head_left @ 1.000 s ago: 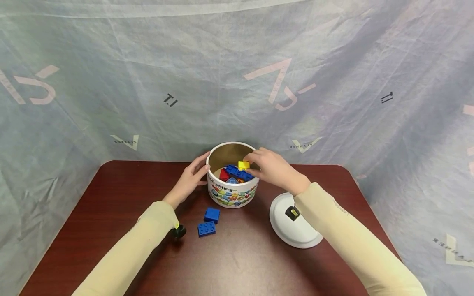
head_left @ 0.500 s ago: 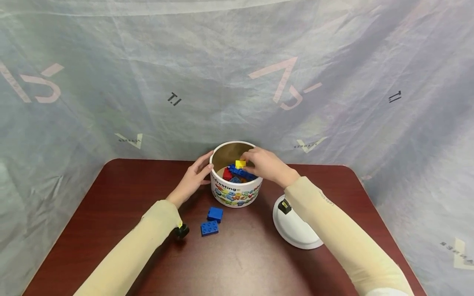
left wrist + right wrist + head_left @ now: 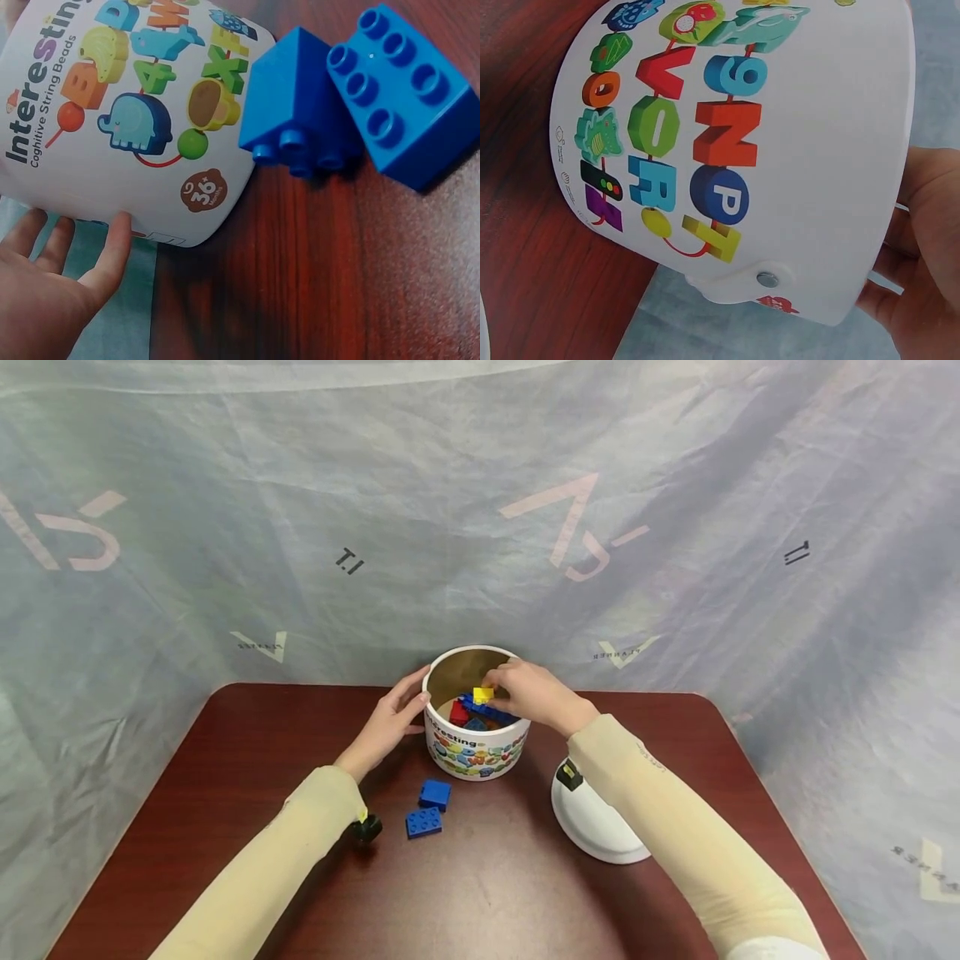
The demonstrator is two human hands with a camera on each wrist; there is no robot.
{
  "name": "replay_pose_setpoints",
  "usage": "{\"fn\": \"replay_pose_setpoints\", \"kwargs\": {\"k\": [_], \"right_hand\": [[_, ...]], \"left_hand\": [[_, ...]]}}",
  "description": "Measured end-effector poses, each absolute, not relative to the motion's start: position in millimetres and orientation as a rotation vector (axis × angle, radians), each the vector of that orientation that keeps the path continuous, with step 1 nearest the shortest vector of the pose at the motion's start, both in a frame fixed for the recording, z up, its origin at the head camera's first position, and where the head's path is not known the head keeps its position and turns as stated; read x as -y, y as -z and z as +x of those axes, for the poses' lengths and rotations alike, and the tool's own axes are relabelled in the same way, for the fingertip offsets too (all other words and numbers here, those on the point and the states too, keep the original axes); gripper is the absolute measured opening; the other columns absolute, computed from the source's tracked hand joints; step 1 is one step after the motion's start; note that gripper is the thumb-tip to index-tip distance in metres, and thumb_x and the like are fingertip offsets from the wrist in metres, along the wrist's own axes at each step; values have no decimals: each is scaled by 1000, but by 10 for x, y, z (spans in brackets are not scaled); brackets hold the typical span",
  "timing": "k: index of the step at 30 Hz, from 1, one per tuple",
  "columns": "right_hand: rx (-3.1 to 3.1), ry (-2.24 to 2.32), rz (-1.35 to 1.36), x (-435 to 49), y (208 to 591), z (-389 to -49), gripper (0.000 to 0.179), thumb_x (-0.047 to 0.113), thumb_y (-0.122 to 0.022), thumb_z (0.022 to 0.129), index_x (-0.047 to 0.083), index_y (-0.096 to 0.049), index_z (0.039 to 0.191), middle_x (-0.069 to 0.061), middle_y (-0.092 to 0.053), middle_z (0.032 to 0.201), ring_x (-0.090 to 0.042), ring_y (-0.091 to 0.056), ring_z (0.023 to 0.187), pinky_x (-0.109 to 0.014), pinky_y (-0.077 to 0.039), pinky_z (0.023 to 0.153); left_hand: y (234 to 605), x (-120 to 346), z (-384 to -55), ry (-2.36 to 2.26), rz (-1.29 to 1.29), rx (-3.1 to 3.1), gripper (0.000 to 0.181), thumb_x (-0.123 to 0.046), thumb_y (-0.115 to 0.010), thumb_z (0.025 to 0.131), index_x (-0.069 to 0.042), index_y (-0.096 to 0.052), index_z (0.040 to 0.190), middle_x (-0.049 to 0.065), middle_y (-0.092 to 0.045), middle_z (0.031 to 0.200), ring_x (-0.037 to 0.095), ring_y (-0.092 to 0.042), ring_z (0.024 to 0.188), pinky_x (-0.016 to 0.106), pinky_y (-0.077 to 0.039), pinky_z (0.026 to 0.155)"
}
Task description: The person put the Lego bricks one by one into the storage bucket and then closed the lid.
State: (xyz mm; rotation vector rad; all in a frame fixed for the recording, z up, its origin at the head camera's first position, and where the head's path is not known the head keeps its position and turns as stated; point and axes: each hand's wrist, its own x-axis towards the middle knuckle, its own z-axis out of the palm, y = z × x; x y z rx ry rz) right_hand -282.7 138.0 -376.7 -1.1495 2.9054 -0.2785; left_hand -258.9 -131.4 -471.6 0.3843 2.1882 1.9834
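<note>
A white round bucket (image 3: 474, 758) printed with colourful letters stands at the back middle of the table. My left hand (image 3: 386, 720) rests against its left side, fingers fairly straight. At the mouth of the bucket, my right hand (image 3: 538, 695) pinches a small yellow toy brick (image 3: 483, 695) between thumb and fingers, over the bricks inside. Among those are a red brick (image 3: 458, 713) and blue ones (image 3: 495, 712). In the right wrist view the bucket wall hides the fingertips. Two blue studded bricks (image 3: 434, 794) (image 3: 424, 822) lie in front of the bucket.
A white lid (image 3: 596, 827) lies on the table at the right, partly under the right forearm. The dark red-brown table (image 3: 480, 893) has a grey cloth (image 3: 450, 527) hanging behind it and at its sides.
My right hand has shifted a little left with the yellow brick, deeper over the bucket's middle. The right sleeve now covers more of the lid. My left hand stays at the bucket.
</note>
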Motion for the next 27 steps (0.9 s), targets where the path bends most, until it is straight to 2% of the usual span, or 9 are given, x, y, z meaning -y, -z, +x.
{"fn": "replay_pose_setpoints", "kwargs": {"k": [8,15,23,27], "right_hand": [[-2890,270,-1160,-1386,3825,-2847,20,17,-79,94,7,-76,112,-8,-73,107,-25,-62,99,-40,-56,87],[-2852,284,-1225,-1367,3871,-2902,16,15,-79,94,8,-76,108,-9,-74,104,-25,-61,96,-41,-54,89],[-2845,331,-1176,-1380,3857,-2916,25,17,-78,95,6,-76,117,-10,-74,109,-26,-62,104,-42,-54,94],[-2868,387,-1215,-1437,3816,-2902,24,15,-78,95,6,-77,117,-8,-75,111,-27,-64,107,-43,-54,95]], "left_hand": [[4715,1304,-2574,-1974,388,-2185,57,-33,-53,111,-29,-34,165,10,-30,170,36,-37,151,69,-46,104],[4698,1302,-2584,-1975,379,-2189,57,-34,-52,111,-30,-33,165,11,-31,169,37,-37,151,70,-45,103],[4701,1304,-2602,-1971,357,-2188,57,-34,-52,111,-31,-34,164,10,-31,169,36,-38,150,70,-45,104],[4687,1312,-2594,-1976,363,-2197,56,-32,-52,111,-29,-34,164,11,-30,170,36,-37,151,70,-45,104]]}}
